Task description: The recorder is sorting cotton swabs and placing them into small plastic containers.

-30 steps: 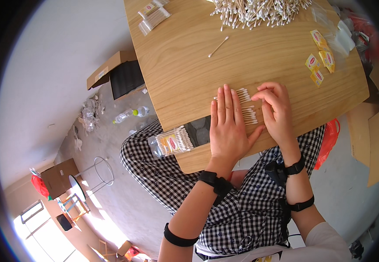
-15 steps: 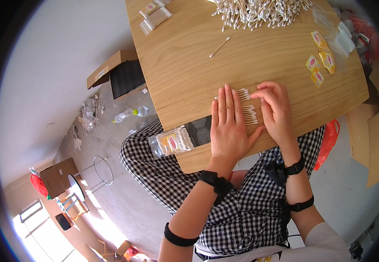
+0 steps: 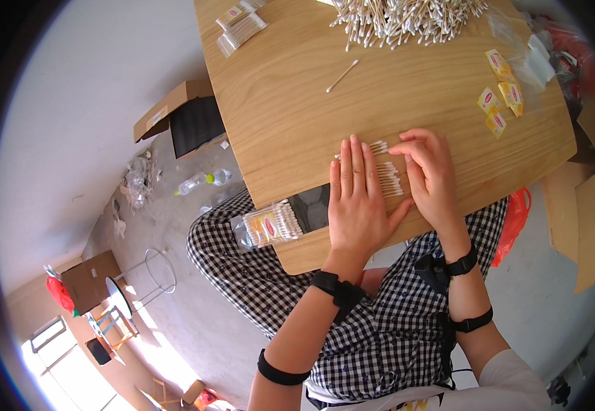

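My left hand (image 3: 360, 205) lies flat, fingers stretched and side by side, over a layer of cotton swabs (image 3: 389, 179) on the table. White swab tips stick out past its right edge, in an upper and a lower group; its palm hides the rest. My right hand (image 3: 433, 168) is just to the right, fingers loosely bent and apart. Its index fingertip is at the tips of the upper group, and I see nothing held in it. Left of my left hand, a clear bag of cotton swabs with a yellow label (image 3: 267, 225) lies at the table's near edge beside a dark flat pad (image 3: 311, 207).
A big heap of cotton swabs (image 3: 407, 20) covers the table's far side, with one loose swab (image 3: 343, 75) nearer. Filled packs (image 3: 241, 29) lie far left. Yellow cards (image 3: 499, 89) and clear plastic bags (image 3: 534, 58) lie at right. Cardboard boxes (image 3: 571, 212) stand beside the table.
Both hands hold nearly the same places. The upper group of swabs shows slightly less beside my left hand. The whole view has shifted a little.
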`<state>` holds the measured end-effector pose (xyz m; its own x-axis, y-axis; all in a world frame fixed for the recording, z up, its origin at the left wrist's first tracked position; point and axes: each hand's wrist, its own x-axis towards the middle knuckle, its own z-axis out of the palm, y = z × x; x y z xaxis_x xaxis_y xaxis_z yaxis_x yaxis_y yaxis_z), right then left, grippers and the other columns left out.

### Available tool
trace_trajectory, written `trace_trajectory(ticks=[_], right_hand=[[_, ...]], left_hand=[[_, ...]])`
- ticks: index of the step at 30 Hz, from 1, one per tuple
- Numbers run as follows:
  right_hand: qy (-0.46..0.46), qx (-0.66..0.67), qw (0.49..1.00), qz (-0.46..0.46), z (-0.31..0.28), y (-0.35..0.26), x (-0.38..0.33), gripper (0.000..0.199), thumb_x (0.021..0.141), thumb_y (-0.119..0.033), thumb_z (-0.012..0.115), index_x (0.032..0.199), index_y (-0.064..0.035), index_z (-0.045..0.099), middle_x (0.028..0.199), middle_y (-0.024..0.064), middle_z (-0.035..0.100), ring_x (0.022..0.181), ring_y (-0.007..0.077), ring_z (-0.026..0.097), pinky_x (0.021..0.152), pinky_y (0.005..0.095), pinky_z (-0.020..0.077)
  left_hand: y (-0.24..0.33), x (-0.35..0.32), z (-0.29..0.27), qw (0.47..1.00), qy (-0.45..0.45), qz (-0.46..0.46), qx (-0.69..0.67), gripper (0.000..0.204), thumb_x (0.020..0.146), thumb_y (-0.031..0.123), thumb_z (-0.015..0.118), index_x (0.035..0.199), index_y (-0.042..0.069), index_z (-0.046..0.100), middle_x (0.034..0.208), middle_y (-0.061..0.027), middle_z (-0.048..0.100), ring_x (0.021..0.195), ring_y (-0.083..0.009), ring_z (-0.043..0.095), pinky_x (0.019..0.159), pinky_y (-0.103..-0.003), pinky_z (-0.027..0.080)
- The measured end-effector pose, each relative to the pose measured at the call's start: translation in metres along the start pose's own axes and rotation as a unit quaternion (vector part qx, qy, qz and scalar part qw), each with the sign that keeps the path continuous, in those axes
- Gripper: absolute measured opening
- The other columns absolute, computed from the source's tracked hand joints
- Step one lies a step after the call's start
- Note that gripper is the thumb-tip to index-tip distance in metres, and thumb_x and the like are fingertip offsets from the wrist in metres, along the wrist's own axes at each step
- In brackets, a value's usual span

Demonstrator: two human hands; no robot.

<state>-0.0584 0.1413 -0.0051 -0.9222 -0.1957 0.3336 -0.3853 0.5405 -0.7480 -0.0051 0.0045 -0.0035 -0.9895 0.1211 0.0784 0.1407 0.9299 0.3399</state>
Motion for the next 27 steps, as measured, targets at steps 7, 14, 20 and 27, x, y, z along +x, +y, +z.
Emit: trace_trajectory(ticks=[7, 14, 20, 27], right_hand=[[-0.005, -0.032, 0.999, -0.024, 0.003, -0.001, 0.000, 0.027, 0.076, 0.011, 0.057, 0.092, -0.0085, 0.067, 0.107, 0.0085, 0.058, 0.095, 0.0272, 0.055, 0.083, 0.0383, 0.0457], [-0.034, -0.004, 0.999, 0.000, -0.002, -0.001, 0.000, 0.022, 0.078, 0.010, 0.057, 0.089, -0.0078, 0.065, 0.108, 0.0084, 0.057, 0.098, 0.0269, 0.053, 0.082, 0.0375, 0.0451], [-0.002, 0.004, 1.000, 0.005, -0.003, -0.010, 0.017, 0.013, 0.081, 0.003, 0.065, 0.090, -0.0070, 0.063, 0.108, 0.0086, 0.057, 0.099, 0.0272, 0.053, 0.082, 0.0377, 0.0451], [-0.061, -0.033, 0.996, -0.055, 0.006, -0.005, 0.035, 0.012, 0.078, -0.001, 0.069, 0.085, -0.0070, 0.061, 0.103, 0.0082, 0.059, 0.098, 0.0297, 0.054, 0.084, 0.0400, 0.0449]], left_hand=[[-0.001, -0.002, 0.001, 1.000, 0.004, 0.000, 0.000, 0.097, 0.083, 0.056, 0.061, 0.145, -0.011, 0.027, 0.155, -0.0282, 0.023, 0.146, -0.0373, 0.020, 0.118, -0.048, 0.019], [-0.001, -0.001, -0.002, 1.000, 0.011, 0.003, -0.010, 0.099, 0.083, 0.059, 0.061, 0.144, -0.012, 0.028, 0.153, -0.0293, 0.025, 0.145, -0.0391, 0.023, 0.117, -0.050, 0.021], [-0.003, -0.010, -0.005, 0.998, 0.046, 0.013, -0.035, 0.100, 0.082, 0.061, 0.062, 0.145, -0.011, 0.029, 0.153, -0.0287, 0.027, 0.145, -0.0395, 0.022, 0.115, -0.055, 0.019], [-0.002, -0.028, -0.007, 0.999, -0.026, 0.021, -0.018, 0.103, 0.082, 0.067, 0.055, 0.145, -0.011, 0.029, 0.153, -0.0275, 0.027, 0.145, -0.0395, 0.022, 0.114, -0.058, 0.018]])
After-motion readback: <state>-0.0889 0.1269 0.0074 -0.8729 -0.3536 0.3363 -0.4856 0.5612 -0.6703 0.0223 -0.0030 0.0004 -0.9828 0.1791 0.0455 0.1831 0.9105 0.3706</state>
